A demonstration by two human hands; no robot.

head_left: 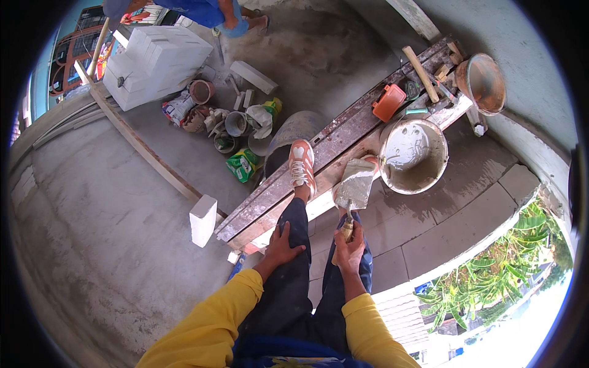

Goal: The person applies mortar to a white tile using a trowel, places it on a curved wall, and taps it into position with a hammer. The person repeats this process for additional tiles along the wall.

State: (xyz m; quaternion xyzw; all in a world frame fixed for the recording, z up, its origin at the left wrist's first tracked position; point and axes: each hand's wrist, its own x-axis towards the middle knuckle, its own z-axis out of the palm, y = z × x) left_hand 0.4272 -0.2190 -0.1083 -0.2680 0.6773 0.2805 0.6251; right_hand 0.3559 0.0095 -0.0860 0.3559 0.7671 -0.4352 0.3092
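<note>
My left hand (pixel 281 248) rests on my left thigh with its fingers apart, holding nothing. My right hand (pixel 350 248) grips the handle of a trowel (pixel 356 184); its broad blade is coated with grey wet mix and partly covers my right shoe. My left shoe (pixel 301 165) is up on a paint-spattered plank (pixel 245 211). Right of the blade is a bucket (pixel 417 184) with pale wet mix inside. An orange container (pixel 388 102), a hammer (pixel 450 93) and a wooden stick (pixel 420 73) lie on the plank above it.
A co-worker (pixel 215 12) is at the top. White blocks (pixel 156 67) are stacked upper left near buckets (pixel 236 122) and bags. A timber (pixel 141 147) crosses the left side beside a loose block (pixel 202 221). An orange basin (pixel 481 86) is by the right wall; greenery shows lower right.
</note>
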